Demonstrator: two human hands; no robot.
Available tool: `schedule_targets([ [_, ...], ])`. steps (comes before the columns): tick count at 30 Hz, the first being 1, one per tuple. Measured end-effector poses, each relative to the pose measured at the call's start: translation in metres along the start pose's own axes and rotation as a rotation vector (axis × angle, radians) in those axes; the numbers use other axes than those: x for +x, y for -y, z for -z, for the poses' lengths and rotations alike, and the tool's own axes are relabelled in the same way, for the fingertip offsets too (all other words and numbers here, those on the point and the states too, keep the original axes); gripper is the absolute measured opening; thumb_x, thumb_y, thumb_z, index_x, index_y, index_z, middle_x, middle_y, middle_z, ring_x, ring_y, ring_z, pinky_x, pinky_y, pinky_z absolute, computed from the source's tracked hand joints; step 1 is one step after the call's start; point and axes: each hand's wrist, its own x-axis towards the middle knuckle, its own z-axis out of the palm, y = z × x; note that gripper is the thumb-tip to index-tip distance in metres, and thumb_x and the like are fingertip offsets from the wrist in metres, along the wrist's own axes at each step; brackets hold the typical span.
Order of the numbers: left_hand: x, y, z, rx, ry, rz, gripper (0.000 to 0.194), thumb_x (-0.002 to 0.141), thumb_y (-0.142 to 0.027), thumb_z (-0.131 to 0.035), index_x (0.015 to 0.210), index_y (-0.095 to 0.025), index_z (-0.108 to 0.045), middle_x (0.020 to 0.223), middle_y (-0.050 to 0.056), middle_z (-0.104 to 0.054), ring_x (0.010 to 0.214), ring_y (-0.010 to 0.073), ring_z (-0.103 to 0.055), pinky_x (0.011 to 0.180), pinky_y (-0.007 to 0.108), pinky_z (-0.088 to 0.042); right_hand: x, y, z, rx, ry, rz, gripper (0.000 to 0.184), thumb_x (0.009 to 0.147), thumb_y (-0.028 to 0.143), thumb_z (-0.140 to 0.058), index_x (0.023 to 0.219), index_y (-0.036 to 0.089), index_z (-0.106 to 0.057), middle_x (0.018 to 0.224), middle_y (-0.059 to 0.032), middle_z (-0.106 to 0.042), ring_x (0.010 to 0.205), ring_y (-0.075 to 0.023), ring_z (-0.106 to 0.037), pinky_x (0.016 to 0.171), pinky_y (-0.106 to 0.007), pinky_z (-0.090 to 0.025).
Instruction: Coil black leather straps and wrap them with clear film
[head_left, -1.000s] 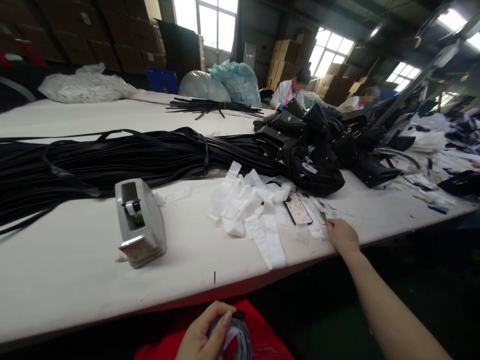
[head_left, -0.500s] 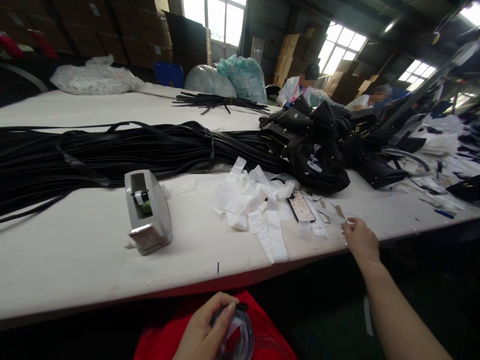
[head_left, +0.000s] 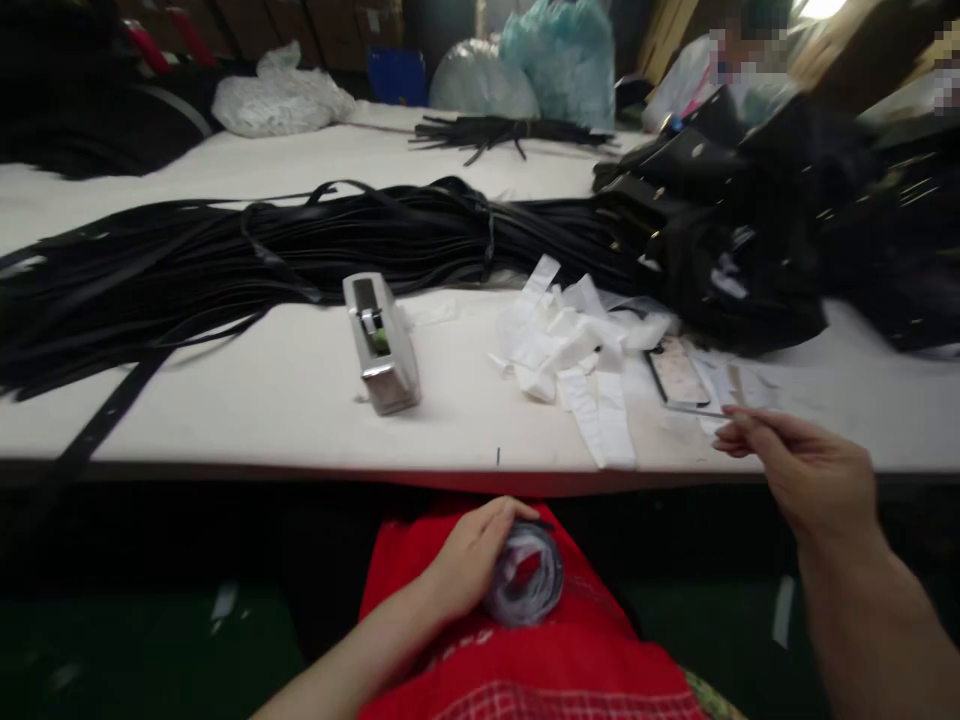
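Head view: left hand on a roll at the lap, right hand pinching a slim item at the tabletop's edge

The left hand [head_left: 472, 550] has its fingers curled over the upper left side of a grey, see-through roll [head_left: 536, 605], which lies against a red apron [head_left: 570, 650] on the lap, below the tabletop [head_left: 247, 400]. The right hand [head_left: 817, 475] is over the near edge, its thumb and fingers closed on one end of a slim, pale item [head_left: 697, 410]; blur hides what it is. The item points left, across the lower end of a phone [head_left: 679, 372] with a patterned back; whether they touch, I cannot tell.

Left of the phone lies a loose heap of white strips [head_left: 559, 340], two of them reaching towards the near edge. Well apart, further left, stands a grey tape dispenser [head_left: 394, 375]. Behind them, a long bundle of black straps [head_left: 360, 240] runs across to a pile of black bags [head_left: 742, 220] on the right.
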Motion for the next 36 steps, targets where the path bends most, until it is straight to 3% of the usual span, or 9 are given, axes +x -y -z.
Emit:
schedule_targets([
  [3,0.003,0.003,-0.001,-0.047,0.014,0.008,0.059,0.095,-0.059,-0.035,0.095,-0.014,-0.073,0.099,0.009,-0.073,0.093,0.0212,-0.066,0.092,0.033,-0.05,-0.05,0.045,-0.021,0.145,0.278,0.174,0.005,0.084,0.029,-0.073,0.087,0.026,-0.076,0.068,-0.0022,-0.066,0.06,-0.0189,-0.062,0.055,-0.031,-0.052],
  [8,0.005,0.016,-0.001,-0.143,0.038,0.027,0.064,0.097,-0.06,-0.032,0.1,-0.012,-0.074,0.098,0.01,-0.075,0.092,0.0212,-0.068,0.092,0.036,-0.052,-0.102,0.073,-0.05,0.251,0.722,0.423,0.018,0.089,0.019,-0.064,0.099,0.03,-0.073,0.077,-0.0031,-0.072,0.065,-0.019,-0.067,0.057,-0.028,-0.055],
  [13,0.004,0.018,-0.001,-0.181,0.054,0.016,0.066,0.096,-0.063,-0.032,0.1,-0.012,-0.075,0.09,0.01,-0.075,0.084,0.02,-0.069,0.087,0.035,-0.053,-0.116,0.064,-0.066,0.13,0.802,0.736,0.032,0.088,0.014,-0.062,0.115,0.028,-0.069,0.089,-0.0033,-0.076,0.077,-0.0177,-0.072,0.068,-0.027,-0.057],
  [16,0.004,0.02,0.0,-0.252,0.077,0.068,0.063,0.095,-0.062,-0.036,0.105,-0.012,-0.073,0.082,0.008,-0.074,0.069,0.017,-0.067,0.077,0.033,-0.055,-0.124,0.054,-0.069,0.04,0.802,0.848,0.033,0.088,0.015,-0.063,0.12,0.025,-0.067,0.094,-0.0042,-0.076,0.084,-0.0185,-0.072,0.076,-0.03,-0.057],
  [18,0.004,0.022,0.0,-0.295,0.086,0.072,0.058,0.094,-0.058,-0.042,0.107,-0.011,-0.072,0.087,0.009,-0.075,0.073,0.0172,-0.068,0.079,0.032,-0.054,-0.129,0.051,-0.07,0.012,0.794,0.868,0.032,0.089,0.015,-0.062,0.12,0.023,-0.067,0.095,-0.0049,-0.076,0.084,-0.0184,-0.071,0.077,-0.03,-0.057],
  [22,0.001,0.019,0.001,-0.171,0.072,-0.006,0.045,0.094,-0.047,-0.047,0.106,-0.012,-0.072,0.104,0.011,-0.075,0.094,0.0201,-0.069,0.09,0.033,-0.052,-0.132,0.056,-0.077,-0.017,0.762,0.74,0.024,0.092,0.017,-0.058,0.113,0.022,-0.07,0.094,-0.0052,-0.076,0.08,-0.0167,-0.07,0.074,-0.028,-0.056],
  [26,-0.006,0.004,0.002,0.105,0.058,-0.154,0.039,0.097,-0.036,-0.042,0.104,-0.014,-0.073,0.108,0.011,-0.074,0.1,0.0205,-0.067,0.093,0.033,-0.051,-0.125,0.068,-0.089,-0.007,0.659,0.55,0.011,0.091,0.025,-0.063,0.089,0.023,-0.074,0.08,-0.004,-0.073,0.071,-0.0172,-0.066,0.066,-0.029,-0.052],
  [32,-0.016,-0.003,-0.003,0.334,0.048,-0.351,0.027,0.091,-0.03,-0.051,0.094,-0.013,-0.072,0.091,0.009,-0.073,0.084,0.019,-0.065,0.081,0.029,-0.051,-0.12,0.067,-0.106,0.135,0.812,-0.084,0.036,0.083,0.053,-0.068,0.066,0.021,-0.063,0.058,-0.0002,-0.061,0.05,-0.0139,-0.051,0.045,-0.025,-0.041],
  [36,-0.018,0.001,-0.007,0.339,0.018,-0.394,0.023,0.091,-0.028,-0.053,0.093,-0.015,-0.072,0.087,0.007,-0.073,0.079,0.0165,-0.065,0.078,0.026,-0.051,-0.121,0.054,-0.109,0.243,0.804,-0.304,0.044,0.079,0.062,-0.068,0.072,0.019,-0.064,0.065,-0.0011,-0.063,0.058,-0.0144,-0.054,0.053,-0.025,-0.045],
])
